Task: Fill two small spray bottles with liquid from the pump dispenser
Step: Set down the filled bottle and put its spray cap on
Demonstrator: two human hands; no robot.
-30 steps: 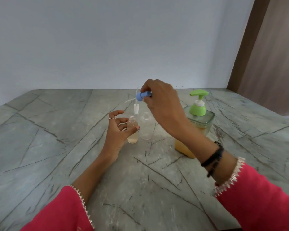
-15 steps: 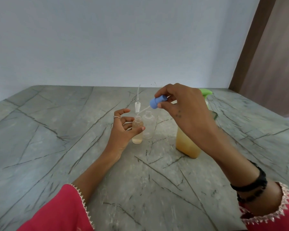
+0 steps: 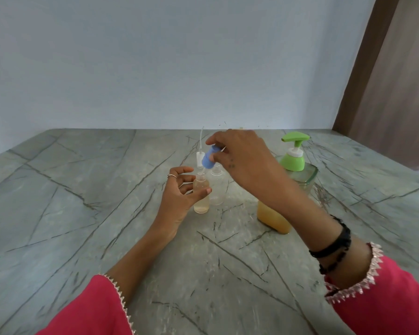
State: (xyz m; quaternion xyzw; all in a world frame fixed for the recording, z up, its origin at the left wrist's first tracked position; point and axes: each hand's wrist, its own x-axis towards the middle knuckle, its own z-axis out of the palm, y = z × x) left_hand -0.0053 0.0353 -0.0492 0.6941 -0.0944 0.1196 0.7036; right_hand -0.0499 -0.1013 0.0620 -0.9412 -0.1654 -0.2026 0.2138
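- Blue spray cap (image 3: pixel 208 160) is pinched in the fingers (image 3: pixel 214 156) of the right hand (image 3: pixel 242 163), just above the small bottle (image 3: pixel 201 193).
- Left hand (image 3: pixel 179 197) curls its thumb and fingers round that bottle, which stands on the grey bench (image 3: pixel 70 201) with some yellow liquid inside.
- Second bottle (image 3: pixel 217 187) stands just behind it, looking empty.
- Pump dispenser (image 3: pixel 293 175) stands to the right.
- To do it well, I think she should hold the bottle steady, slip the thin tube straight in, then twist the cap.

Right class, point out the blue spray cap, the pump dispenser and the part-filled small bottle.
blue spray cap (image 3: pixel 208 160), head view, cap's side
pump dispenser (image 3: pixel 293 161), head view, green collar
part-filled small bottle (image 3: pixel 201 204), head view, lower body
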